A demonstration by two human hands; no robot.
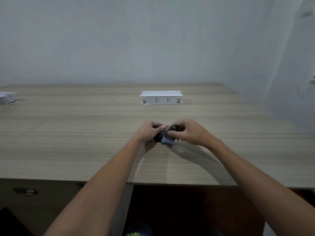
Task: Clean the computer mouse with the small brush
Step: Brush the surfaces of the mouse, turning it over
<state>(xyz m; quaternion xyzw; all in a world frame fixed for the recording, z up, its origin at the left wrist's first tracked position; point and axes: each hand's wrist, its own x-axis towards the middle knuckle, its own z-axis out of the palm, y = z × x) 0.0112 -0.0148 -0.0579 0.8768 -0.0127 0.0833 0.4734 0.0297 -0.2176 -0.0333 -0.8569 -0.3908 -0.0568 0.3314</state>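
Observation:
A dark computer mouse (pixel 157 136) sits on the wooden desk (pixel 85 133), mostly hidden between my hands. My left hand (pixel 150 131) grips it from the left side. My right hand (pixel 189 132) holds a small brush with a dark round handle end (pixel 174 128); its grey bristles (pixel 167 139) press against the right side of the mouse. Both hands meet over the mouse near the middle of the desk.
A white pop-up power socket box (pixel 161 97) stands behind my hands, and another (pixel 7 97) at the far left edge. The desk's front edge (pixel 170 183) runs below my forearms. A drawer lock (pixel 28 191) shows lower left. A wall (pixel 289 82) closes the right side.

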